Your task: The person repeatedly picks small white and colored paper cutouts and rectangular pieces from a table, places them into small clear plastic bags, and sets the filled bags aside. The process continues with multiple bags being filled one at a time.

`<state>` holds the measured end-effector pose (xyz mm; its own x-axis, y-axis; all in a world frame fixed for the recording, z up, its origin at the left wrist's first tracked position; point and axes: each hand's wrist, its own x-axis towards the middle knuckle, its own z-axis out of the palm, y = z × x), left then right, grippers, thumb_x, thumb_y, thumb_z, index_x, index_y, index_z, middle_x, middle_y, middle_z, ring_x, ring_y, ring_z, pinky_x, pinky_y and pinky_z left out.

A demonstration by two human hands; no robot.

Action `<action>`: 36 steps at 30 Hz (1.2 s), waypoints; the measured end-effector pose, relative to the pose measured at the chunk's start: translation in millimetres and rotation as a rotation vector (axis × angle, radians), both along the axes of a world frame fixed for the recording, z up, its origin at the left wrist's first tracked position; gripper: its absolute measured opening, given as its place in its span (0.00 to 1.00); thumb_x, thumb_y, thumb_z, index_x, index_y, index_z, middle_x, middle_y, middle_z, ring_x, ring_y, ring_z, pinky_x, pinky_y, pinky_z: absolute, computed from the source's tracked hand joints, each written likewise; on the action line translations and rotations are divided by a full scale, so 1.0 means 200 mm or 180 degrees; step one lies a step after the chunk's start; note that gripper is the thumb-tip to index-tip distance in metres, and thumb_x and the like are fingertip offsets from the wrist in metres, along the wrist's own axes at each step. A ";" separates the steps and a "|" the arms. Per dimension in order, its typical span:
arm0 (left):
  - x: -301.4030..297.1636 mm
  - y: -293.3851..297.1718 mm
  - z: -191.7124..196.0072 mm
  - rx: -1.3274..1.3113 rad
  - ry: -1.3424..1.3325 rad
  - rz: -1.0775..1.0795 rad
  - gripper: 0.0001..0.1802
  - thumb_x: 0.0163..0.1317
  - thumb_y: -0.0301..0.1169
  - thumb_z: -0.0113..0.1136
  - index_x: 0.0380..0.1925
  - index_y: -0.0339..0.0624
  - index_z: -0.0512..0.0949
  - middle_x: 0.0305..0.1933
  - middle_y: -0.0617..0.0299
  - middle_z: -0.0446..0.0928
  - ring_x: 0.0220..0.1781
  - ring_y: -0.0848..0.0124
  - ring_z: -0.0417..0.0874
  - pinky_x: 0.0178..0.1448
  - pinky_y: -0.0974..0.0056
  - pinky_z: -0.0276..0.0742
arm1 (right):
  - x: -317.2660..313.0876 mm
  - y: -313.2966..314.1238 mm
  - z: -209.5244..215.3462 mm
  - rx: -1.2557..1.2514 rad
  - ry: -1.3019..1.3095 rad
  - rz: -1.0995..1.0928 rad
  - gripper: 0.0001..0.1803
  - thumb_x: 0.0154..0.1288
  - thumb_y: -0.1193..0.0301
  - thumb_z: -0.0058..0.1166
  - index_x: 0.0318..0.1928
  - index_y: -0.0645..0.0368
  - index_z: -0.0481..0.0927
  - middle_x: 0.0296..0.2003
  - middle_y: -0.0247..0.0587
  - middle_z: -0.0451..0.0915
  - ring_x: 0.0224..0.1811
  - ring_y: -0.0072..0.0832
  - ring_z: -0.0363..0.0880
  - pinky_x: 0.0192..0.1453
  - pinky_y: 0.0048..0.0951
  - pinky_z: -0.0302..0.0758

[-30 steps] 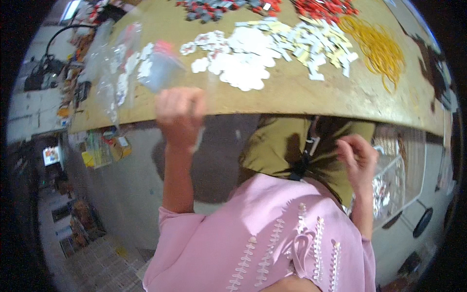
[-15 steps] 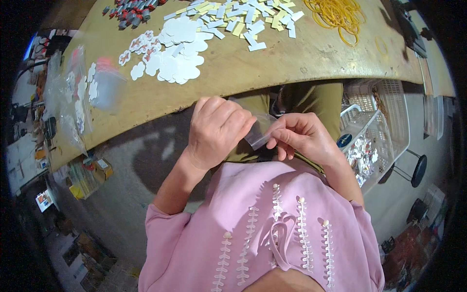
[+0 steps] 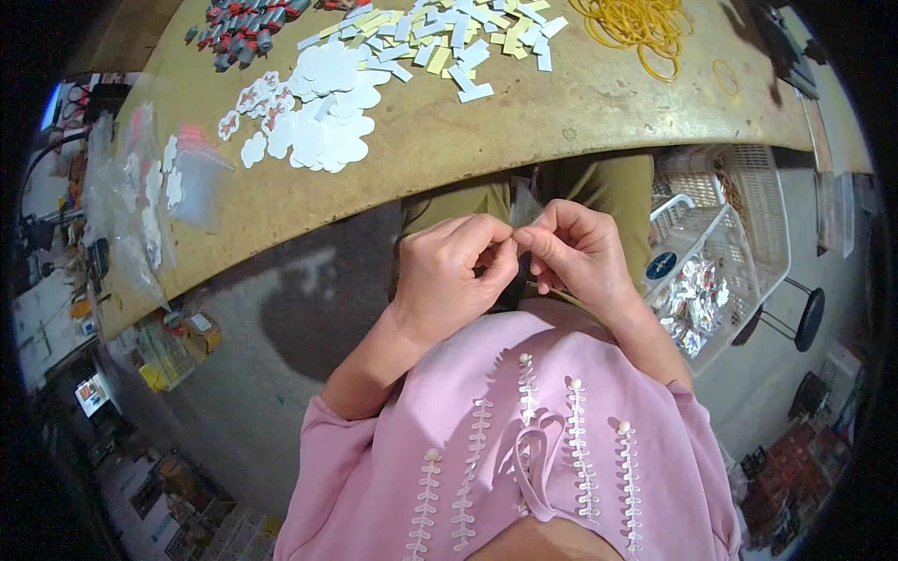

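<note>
Nearest the camera, below the table edge, the left hand and the right hand meet over the lap, fingertips pressed together. Between them they pinch a small clear plastic bag, which stands up from the fingertips just short of the table edge; both hands are closed on it with thumb and forefingers. What the bag holds cannot be told.

To the right of the hands, below the table, a white plastic basket sits on the floor with small shiny packets in it.

The tan table lies just beyond the hands. On its near left part rests a heap of white cloud-shaped cutouts, and at its left end a pile of clear plastic bags hangs toward the edge. Farther across the table, past the cutouts, lie scattered white and yellow paper strips. At the far left sits a cluster of small red and grey pieces, and at the far right a heap of yellow rubber bands.
</note>
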<state>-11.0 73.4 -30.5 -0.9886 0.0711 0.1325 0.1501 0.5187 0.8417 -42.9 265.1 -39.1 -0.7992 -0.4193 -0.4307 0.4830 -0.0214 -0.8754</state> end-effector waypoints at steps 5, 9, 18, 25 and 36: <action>-0.03 -0.01 -0.03 -0.0285 0.0246 0.0255 0.07 0.60 0.24 0.71 0.37 0.44 0.83 0.29 0.58 0.84 0.28 0.58 0.88 0.33 0.57 0.84 | 0.00 0.02 0.04 0.0322 -0.0171 0.0275 0.14 0.79 0.67 0.66 0.36 0.61 0.80 0.24 0.29 0.80 0.22 0.14 0.78 0.24 0.20 0.75; -0.03 -0.06 -0.01 -0.0791 0.0962 -0.0569 0.10 0.61 0.25 0.67 0.42 0.49 0.84 0.29 0.61 0.77 0.31 0.59 0.84 0.35 0.54 0.82 | 0.00 0.02 0.03 0.0781 0.0504 0.0184 0.11 0.82 0.71 0.58 0.38 0.63 0.81 0.25 0.30 0.81 0.24 0.16 0.80 0.27 0.22 0.78; 0.08 -0.20 0.00 -0.0878 0.0925 -0.0731 0.08 0.57 0.28 0.77 0.34 0.46 0.84 0.31 0.64 0.78 0.33 0.63 0.83 0.36 0.57 0.80 | -0.05 0.04 0.12 0.1333 0.3892 0.0516 0.18 0.59 0.81 0.72 0.50 0.62 0.85 0.43 0.44 0.86 0.35 0.36 0.86 0.38 0.33 0.84; 0.04 -0.34 0.08 -0.0167 0.0974 -0.0885 0.07 0.64 0.29 0.73 0.41 0.46 0.87 0.38 0.62 0.83 0.40 0.61 0.86 0.41 0.56 0.84 | -0.06 0.00 0.15 0.1503 0.4118 0.1594 0.14 0.54 0.75 0.65 0.44 0.59 0.87 0.44 0.41 0.84 0.46 0.39 0.86 0.47 0.38 0.86; -0.57 -0.75 0.04 -0.2314 0.1463 0.0504 0.25 0.62 0.43 0.78 0.53 0.41 0.86 0.57 0.54 0.85 0.61 0.53 0.82 0.65 0.50 0.80 | -0.03 -0.02 0.10 0.1371 0.4016 0.1310 0.16 0.50 0.81 0.66 0.43 0.62 0.87 0.38 0.42 0.81 0.41 0.41 0.83 0.42 0.39 0.83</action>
<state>-125.1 -76.3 -23.0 -0.8538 0.1592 0.4957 0.2741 0.9469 0.1680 -48.3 260.9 -18.8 -0.5931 -0.7364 0.3255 -0.7216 0.3068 -0.6207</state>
